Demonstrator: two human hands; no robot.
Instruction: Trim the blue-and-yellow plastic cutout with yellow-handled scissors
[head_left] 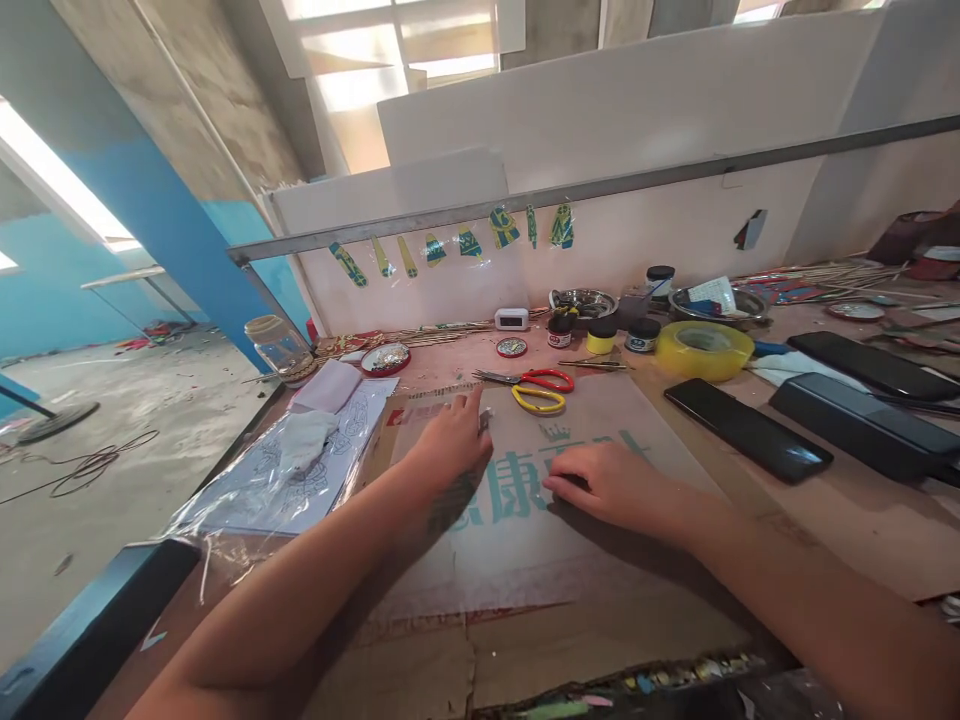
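Observation:
A translucent plastic sheet (510, 575) lies over a brown cardboard (397, 670), with green lettering (514, 485) showing through it. My left hand (454, 435) rests on the upper left of the sheet, fingers stretched forward and thumb apart. A small whitish scrap (486, 412) lies by its fingertips; I cannot tell whether they touch it. On the right of the lettering sits my right hand (604, 480), loosely curled, with a gap between thumb and index finger and nothing visible in it. Scissors (544, 380) with red and yellow handles lie just beyond my left hand, blades pointing left.
To the left are line drawings (367, 420) under clear film and a crumpled white tissue (306, 440). Behind stand small paint jars (600, 340) and a glass jar (277, 345). On the right lie a tape roll (705, 350), a phone (748, 428) and a black case (862, 425).

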